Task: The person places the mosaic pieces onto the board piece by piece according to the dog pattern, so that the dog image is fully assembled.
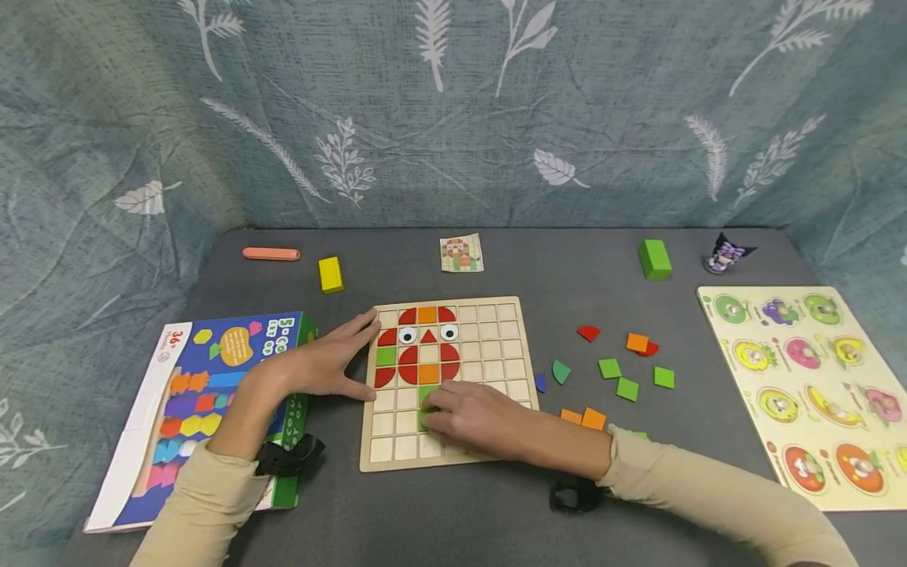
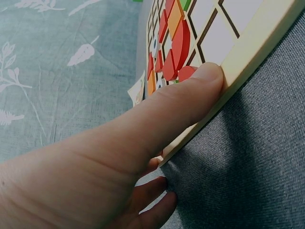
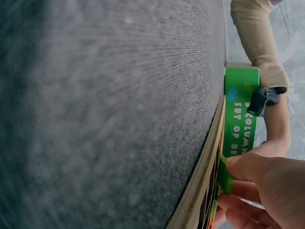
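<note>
Head view shows one wooden grid board [image 1: 492, 350] lying flat, the left hand [image 1: 322, 362] at its left edge and the right hand [image 1: 471, 413] over its near part. On it sit two eye pieces [image 1: 407, 335], two orange squares [image 1: 428, 374], one red triangle [image 1: 428, 337] and, in the left column, one green square [image 1: 386, 356], with more green at the right fingertips. Loose to the right are three orange tiles [image 1: 594, 419], three fully visible green tiles [image 1: 627, 389], two red pieces [image 1: 588, 333] (one of them partly covered by an orange tile), one teal piece [image 1: 561, 372] and one blue piece [image 1: 541, 383]; neither wrist view shows these. Right wrist view reveals what the hand mostly hides from above: thumb and finger pinch a green piece [image 3: 225, 177], tilted, at the board's surface. Left wrist view alone gives a close look at the left thumb [image 2: 207, 74] resting on the board's rim; that hand is spread and pinches nothing.
</note>
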`<action>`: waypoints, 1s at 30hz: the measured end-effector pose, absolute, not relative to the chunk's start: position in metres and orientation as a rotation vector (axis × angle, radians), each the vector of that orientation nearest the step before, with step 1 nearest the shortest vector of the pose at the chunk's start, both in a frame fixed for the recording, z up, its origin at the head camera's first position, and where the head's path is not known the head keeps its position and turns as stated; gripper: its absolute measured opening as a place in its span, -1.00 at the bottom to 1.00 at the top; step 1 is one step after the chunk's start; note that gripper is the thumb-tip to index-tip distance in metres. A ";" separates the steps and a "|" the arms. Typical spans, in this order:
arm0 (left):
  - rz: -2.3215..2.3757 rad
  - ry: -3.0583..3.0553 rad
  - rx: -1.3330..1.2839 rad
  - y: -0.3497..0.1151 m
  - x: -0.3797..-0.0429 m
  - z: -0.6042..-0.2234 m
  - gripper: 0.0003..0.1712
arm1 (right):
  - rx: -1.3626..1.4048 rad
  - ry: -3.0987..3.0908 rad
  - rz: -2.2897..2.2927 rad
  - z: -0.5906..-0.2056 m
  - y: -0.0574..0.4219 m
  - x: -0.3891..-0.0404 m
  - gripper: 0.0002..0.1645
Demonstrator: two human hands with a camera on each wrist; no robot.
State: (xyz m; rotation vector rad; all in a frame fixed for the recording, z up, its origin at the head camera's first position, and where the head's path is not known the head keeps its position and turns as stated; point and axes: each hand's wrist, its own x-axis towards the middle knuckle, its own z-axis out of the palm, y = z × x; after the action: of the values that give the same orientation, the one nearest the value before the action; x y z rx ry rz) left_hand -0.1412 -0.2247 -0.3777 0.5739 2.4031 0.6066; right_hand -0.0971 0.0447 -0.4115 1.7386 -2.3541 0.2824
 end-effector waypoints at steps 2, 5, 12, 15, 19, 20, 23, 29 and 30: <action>0.607 2.406 0.575 -0.224 -0.142 -0.377 0.23 | 1.734 -2.342 0.273 -0.412 0.045 -0.098 -0.90; 0.613 2.410 0.578 -0.223 -0.142 -0.378 0.23 | 1.711 -2.315 0.280 -0.412 0.051 -0.099 -0.90; 0.620 2.405 0.580 -0.222 -0.142 -0.380 0.24 | 1.545 -2.335 0.481 -0.414 0.106 -0.109 -0.72; 0.622 2.406 0.576 -0.224 -0.141 -0.379 0.24 | 1.458 -2.346 0.539 -0.418 0.146 -0.117 -0.64; 0.626 2.404 0.572 -0.224 -0.141 -0.379 0.26 | 1.334 -2.409 0.559 -0.421 0.199 -0.120 -0.61; 0.628 2.404 0.572 -0.224 -0.141 -0.379 0.26 | 1.295 -2.431 0.555 -0.421 0.211 -0.119 -0.62; 0.630 2.404 0.580 -0.225 -0.141 -0.380 0.25 | 1.183 -2.490 0.578 -0.422 0.244 -0.112 -0.61; 0.615 2.407 0.566 -0.226 -0.142 -0.380 0.26 | 1.095 -2.518 0.592 -0.427 0.279 -0.098 -0.68; 0.611 2.408 0.564 -0.226 -0.142 -0.380 0.26 | 1.096 -2.513 0.586 -0.428 0.281 -0.097 -0.71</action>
State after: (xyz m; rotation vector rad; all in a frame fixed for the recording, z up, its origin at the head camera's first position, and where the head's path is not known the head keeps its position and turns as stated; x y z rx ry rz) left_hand -0.1416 -0.2258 -0.3796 0.5636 2.4077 0.6105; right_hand -0.0970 0.2810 -0.4283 1.0956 -2.5133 0.5862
